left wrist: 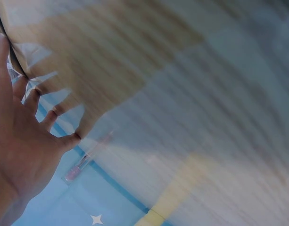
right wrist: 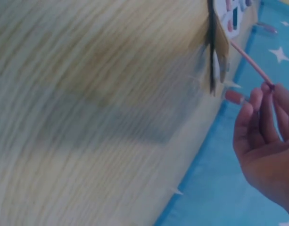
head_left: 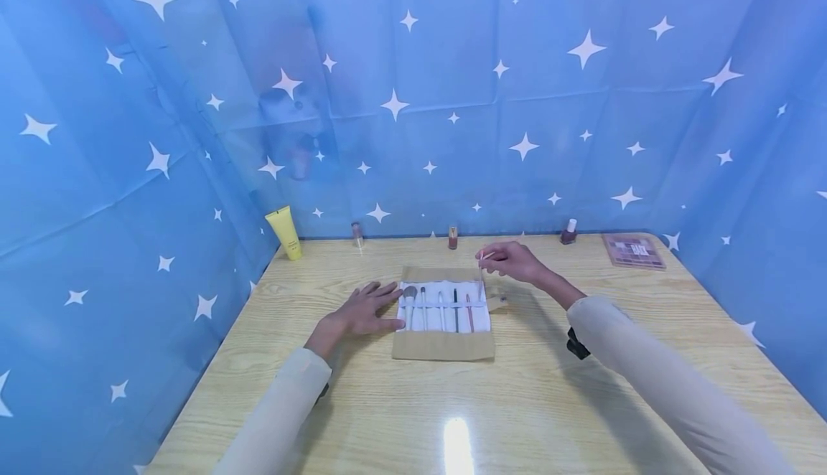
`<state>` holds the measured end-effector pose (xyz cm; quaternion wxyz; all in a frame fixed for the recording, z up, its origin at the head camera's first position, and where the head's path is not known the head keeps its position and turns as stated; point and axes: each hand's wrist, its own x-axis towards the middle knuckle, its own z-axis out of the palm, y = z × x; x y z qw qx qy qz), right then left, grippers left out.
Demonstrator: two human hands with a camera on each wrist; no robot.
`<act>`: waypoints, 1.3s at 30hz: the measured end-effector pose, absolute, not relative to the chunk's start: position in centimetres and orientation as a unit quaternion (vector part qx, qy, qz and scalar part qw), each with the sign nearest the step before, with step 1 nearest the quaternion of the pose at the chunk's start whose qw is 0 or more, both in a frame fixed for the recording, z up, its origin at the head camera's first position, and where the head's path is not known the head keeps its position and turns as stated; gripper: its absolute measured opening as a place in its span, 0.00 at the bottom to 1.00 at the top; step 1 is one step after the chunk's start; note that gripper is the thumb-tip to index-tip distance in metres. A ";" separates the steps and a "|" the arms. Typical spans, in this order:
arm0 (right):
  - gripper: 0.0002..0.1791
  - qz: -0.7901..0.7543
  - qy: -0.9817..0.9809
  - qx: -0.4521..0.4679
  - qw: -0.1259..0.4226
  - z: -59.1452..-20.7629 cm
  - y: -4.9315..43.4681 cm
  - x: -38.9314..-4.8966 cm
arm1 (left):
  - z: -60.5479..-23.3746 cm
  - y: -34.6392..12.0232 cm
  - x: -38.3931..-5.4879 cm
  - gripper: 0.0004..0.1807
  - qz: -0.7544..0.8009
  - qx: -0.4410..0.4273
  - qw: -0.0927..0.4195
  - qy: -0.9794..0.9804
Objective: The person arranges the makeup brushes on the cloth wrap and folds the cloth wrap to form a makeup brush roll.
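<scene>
An unrolled tan fabric brush roll (head_left: 442, 347) with a white lining lies on the table. Several makeup brushes are tucked under its strap, among them a fluffy white-handled brush (head_left: 410, 303), a dark brush (head_left: 456, 311) and a pink brush (head_left: 469, 313). Fingers spread, my left hand (head_left: 368, 311) rests on the table with fingertips at the roll's left edge. Over the roll's right end, my right hand (head_left: 510, 261) pinches a thin pink makeup brush (right wrist: 251, 63) by its upper end. This brush slants down to the lining, its lower tip at the right-hand slot.
Along the back edge stand a yellow tube (head_left: 284, 232), a small clear-and-pink tube (head_left: 357, 234), a reddish bottle with a gold cap (head_left: 453, 237) and a dark nail polish bottle (head_left: 568, 232). A makeup palette (head_left: 634, 251) lies back right. Blue star-patterned cloth (head_left: 452, 138) hangs behind the table.
</scene>
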<state>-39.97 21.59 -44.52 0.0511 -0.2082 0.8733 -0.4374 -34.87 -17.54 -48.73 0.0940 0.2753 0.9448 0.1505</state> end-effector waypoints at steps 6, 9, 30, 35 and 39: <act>0.18 -0.432 0.876 -0.210 0.054 -45.3 21.4 -40.0 | -48.5 -17.5 -34.6 0.45 0.150 0.275 0.099 0.945; 0.18 -0.431 0.874 -0.217 0.052 -45.6 21.4 -40.0 | -48.5 -17.5 -34.6 0.45 0.147 0.276 0.099 0.945; 0.11 -0.385 0.896 -0.214 0.052 -47.8 20.7 -39.4 | -48.5 -17.6 -34.6 0.46 0.140 0.279 0.097 0.945; 0.11 -0.386 0.894 -0.218 0.058 -48.5 20.7 -39.3 | -48.6 -17.5 -34.7 0.46 0.143 0.278 0.096 0.945; 0.10 -0.386 0.893 -0.223 0.056 -48.7 20.7 -39.0 | -48.7 -17.6 -34.7 0.45 0.146 0.278 0.094 0.945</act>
